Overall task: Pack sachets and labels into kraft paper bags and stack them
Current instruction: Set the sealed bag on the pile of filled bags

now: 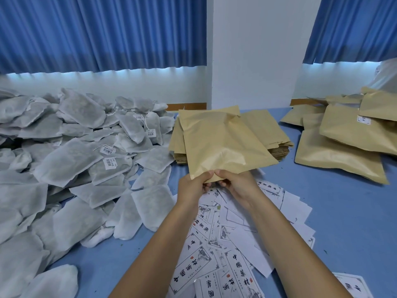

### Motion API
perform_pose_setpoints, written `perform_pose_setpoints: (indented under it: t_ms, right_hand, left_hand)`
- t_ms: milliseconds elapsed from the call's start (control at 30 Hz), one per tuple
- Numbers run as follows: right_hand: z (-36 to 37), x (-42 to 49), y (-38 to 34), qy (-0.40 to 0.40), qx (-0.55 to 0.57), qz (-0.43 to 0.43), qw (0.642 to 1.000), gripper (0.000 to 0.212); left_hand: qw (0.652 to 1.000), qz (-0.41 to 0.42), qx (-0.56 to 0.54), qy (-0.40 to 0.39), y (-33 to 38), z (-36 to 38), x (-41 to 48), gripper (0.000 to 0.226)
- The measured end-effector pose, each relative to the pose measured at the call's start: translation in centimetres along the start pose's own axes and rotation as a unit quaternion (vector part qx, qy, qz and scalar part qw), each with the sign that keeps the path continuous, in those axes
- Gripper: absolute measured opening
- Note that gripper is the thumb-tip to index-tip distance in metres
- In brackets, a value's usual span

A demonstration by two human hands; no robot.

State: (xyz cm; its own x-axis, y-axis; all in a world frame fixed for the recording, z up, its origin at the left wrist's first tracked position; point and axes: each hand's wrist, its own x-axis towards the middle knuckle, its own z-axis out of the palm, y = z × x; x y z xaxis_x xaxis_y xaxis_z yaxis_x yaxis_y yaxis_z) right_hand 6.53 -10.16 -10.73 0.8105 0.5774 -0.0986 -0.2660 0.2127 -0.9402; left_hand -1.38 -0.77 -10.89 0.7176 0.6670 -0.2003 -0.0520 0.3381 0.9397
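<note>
A kraft paper bag [219, 143] is lifted above the table centre, bulging slightly. My left hand [193, 186] and my right hand [238, 183] both pinch its near edge, thumbs on top. Behind it lies a stack of flat empty kraft bags [268, 134]. A large heap of white sachets [75, 158] with small barcode tags covers the left side. Printed paper labels [225, 244] are scattered under my forearms. Filled kraft bags [348, 143] are piled at the right.
The blue table top [343, 222] shows bare at the right front. A white wall pillar [255, 52] and blue curtains [96, 33] stand behind the table. A clear plastic bag [386, 76] sits at the far right edge.
</note>
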Motion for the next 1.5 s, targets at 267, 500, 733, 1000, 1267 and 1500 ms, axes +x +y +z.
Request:
perform_pose_setpoints:
  t_ms: [267, 500, 733, 1000, 1267, 1500]
  right_hand:
    - [0.2, -0.2, 0.0, -0.008, 0.019, 0.012, 1.000, 0.002]
    - [0.3, -0.1, -0.5, 0.019, 0.069, 0.022, 0.997, 0.005]
    - [-1.2, 0.3, -1.2, 0.130, 0.039, -0.001, 0.991, 0.029]
    - [-2.8, 1.0, -1.1, 0.238, 0.038, -0.032, 0.970, 0.012]
    - [-2.7, 0.7, -2.2, 0.236, -0.255, -0.038, 0.937, 0.021]
    - [-5.0, -2.3, -5.4, 0.243, -0.068, -0.090, 0.963, 0.015]
  left_hand:
    - [0.999, 0.024, 0.048, -0.004, 0.3, 0.2, 0.2, 0.013]
    - [0.999, 0.019, 0.046, 0.016, 0.3, 0.8, -0.1, 0.030]
    - [0.999, -0.017, -0.007, 0.040, 0.3, 0.5, -0.4, 0.025]
    - [0.998, -0.010, -0.027, 0.058, 0.4, 0.3, -0.1, 0.024]
    - [0.999, 0.020, 0.038, 0.010, 0.9, -0.3, 0.1, 0.028]
    - [0.991, 0.089, 0.093, -0.046, 1.7, 2.4, -0.3, 0.035]
